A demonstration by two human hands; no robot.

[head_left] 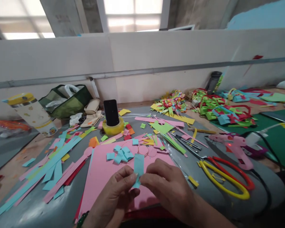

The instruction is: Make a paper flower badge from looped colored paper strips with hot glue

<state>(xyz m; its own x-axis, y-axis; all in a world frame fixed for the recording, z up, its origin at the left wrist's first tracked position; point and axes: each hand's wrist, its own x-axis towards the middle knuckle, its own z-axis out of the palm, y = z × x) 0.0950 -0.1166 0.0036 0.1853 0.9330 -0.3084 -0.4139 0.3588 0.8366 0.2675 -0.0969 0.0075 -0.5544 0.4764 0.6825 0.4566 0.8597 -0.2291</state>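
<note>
Both hands meet low in the middle of the view over a pink paper sheet (101, 177). My left hand (115, 193) and my right hand (167, 186) each pinch the same small blue paper strip (139, 166), which stands upright between the fingertips and is bent at its lower end. Just beyond the strip, a cluster of folded blue paper pieces (120, 154) lies on the pink sheet beside two pink paper discs (147, 150).
Long blue and pink paper strips (49, 167) lie to the left. A phone (111, 112) stands in a yellow tape roll (113, 128). Right: yellow-and-red handled scissors (225, 179), a pink glue gun (236, 147), and paper flowers (171, 104). A decorated bottle (33, 114) and green bag (66, 99) sit behind.
</note>
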